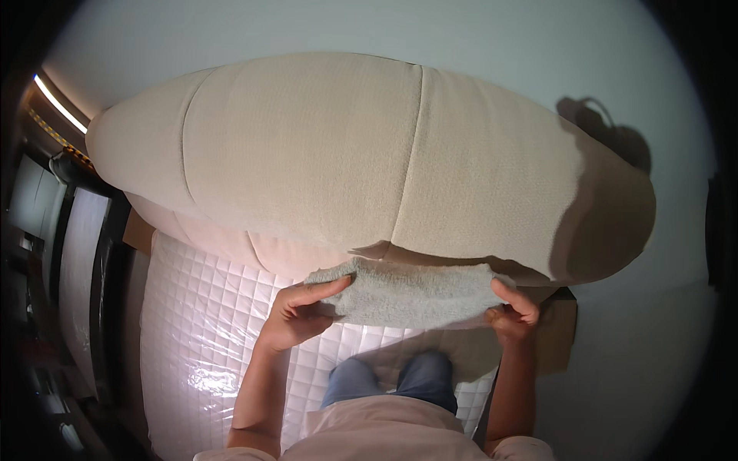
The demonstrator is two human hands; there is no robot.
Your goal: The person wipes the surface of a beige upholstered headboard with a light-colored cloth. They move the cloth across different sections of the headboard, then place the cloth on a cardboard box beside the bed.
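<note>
A pale grey-green fluffy cloth [415,292] stretches between my two hands, in front of a padded beige headboard [300,146]. My left hand [300,309] pinches its left end, thumb on top and fingers beneath. At the other end my right hand [511,311] grips it the same way, thumb laid over the edge. The cloth looks folded or doubled, its upper edge uneven. It hangs above my knees, close to the headboard's lower front; whether it touches the headboard I cannot tell.
Under me lies a white quilted mattress [200,330] with a shiny clear cover. A brown cardboard box [557,330] stands at its right side. Behind the headboard rises a pale wall [492,38]. Dark shelving with wrapped panels [81,261] runs along the left.
</note>
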